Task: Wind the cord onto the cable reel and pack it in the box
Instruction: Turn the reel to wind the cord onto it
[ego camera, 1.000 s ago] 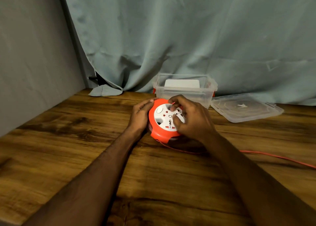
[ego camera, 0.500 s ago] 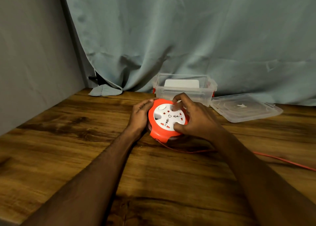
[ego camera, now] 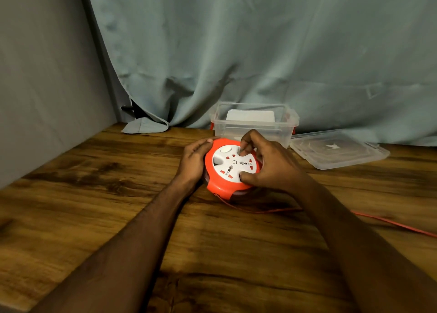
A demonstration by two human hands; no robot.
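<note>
An orange cable reel [ego camera: 218,185] with a white socket face stands tilted on the wooden table [ego camera: 94,194]. My left hand [ego camera: 192,161] holds its left rim, fingers wrapped along the edge. My right hand [ego camera: 269,165] grips the white face, a fingertip at its upper part and the thumb at its lower right edge. An orange cord [ego camera: 390,222] runs from under the reel, beneath my right forearm, off to the right. A clear plastic box [ego camera: 254,123] stands open just behind the reel.
The box's clear lid [ego camera: 338,149] lies flat to its right. Something white sits inside the box. A grey-green curtain [ego camera: 260,52] hangs behind, and a grey wall [ego camera: 42,76] closes the left side.
My right hand has turned on the reel's face: fingers moved up to the top, thumb down to the lower right. The cord on the table has shifted slightly. Left hand holds still.
</note>
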